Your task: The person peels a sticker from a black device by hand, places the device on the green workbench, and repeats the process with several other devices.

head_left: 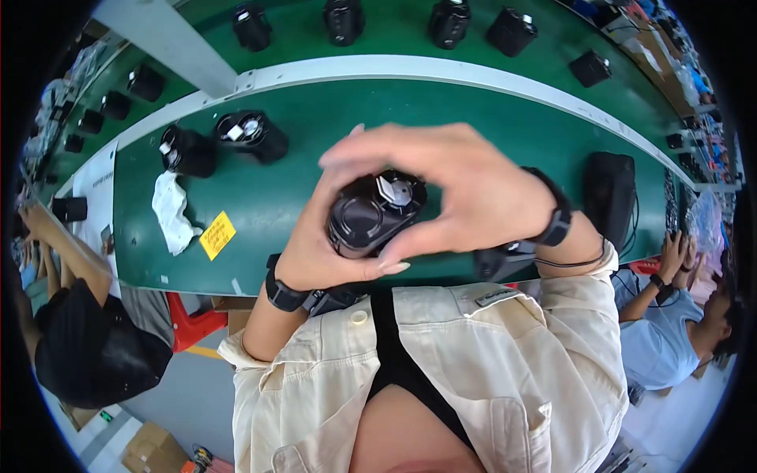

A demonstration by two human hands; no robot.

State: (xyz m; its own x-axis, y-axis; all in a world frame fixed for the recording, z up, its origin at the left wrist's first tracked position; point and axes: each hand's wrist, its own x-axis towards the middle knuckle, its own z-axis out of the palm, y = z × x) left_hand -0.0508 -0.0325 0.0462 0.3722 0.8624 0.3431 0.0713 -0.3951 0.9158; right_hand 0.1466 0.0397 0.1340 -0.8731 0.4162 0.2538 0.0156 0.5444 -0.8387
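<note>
In front of my chest I hold a black rounded device (369,211), its oval top facing up with a round disc and a silver-white part on it. My left hand (307,248) wraps its left and near sides, thumb along the front. Over the far and right sides curves my right hand (465,181), its thumb near the front edge; a gap shows between palm and device, and the fingers are slightly blurred. A similar black device (188,151) and another one (254,135) stand at the left of the green table (331,102).
A crumpled white cloth (171,211) and a yellow note (218,235) lie at the left. At the right is a black case (609,193). Beyond a white metal rail (410,67) stand several more black devices (344,20). Other people work at both sides, one in black (98,347).
</note>
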